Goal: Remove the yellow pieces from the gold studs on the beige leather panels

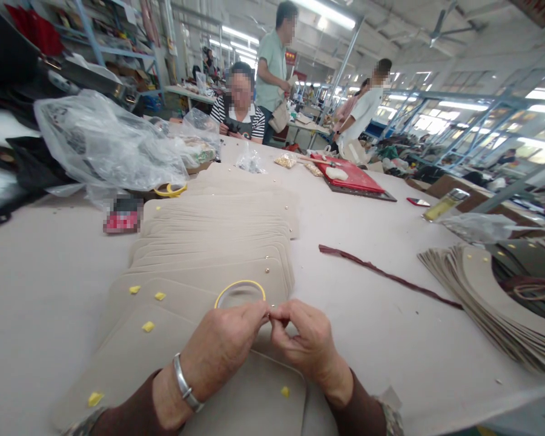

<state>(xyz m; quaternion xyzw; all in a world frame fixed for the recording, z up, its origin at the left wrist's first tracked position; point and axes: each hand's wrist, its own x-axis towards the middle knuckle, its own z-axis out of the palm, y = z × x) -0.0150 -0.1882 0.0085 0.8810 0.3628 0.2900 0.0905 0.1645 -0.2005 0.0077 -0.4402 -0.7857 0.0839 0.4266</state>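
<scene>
My left hand (229, 336), with a metal bracelet on the wrist, is closed around a thin roll of yellow tape (240, 283) whose upper rim shows above the fingers. My right hand (306, 336) pinches thumb and finger together against the left fingertips. What lies in that pinch is too small to make out. Below both hands are beige panels (200, 387) with rounded corners, some bearing small yellow tape pieces (148, 327). Beyond them, a fanned stack of similar panels (209, 233) runs away from me, with small metal studs (267, 270) along its right side.
Clear plastic bags (113, 133) and a second yellow tape roll (170, 191) sit at back left. A dark strip (381, 272) lies right of the stack. Farther right are curved panels (481, 309), a bottle (445, 204) and a red board (349, 174). A person (240, 109) sits across the table.
</scene>
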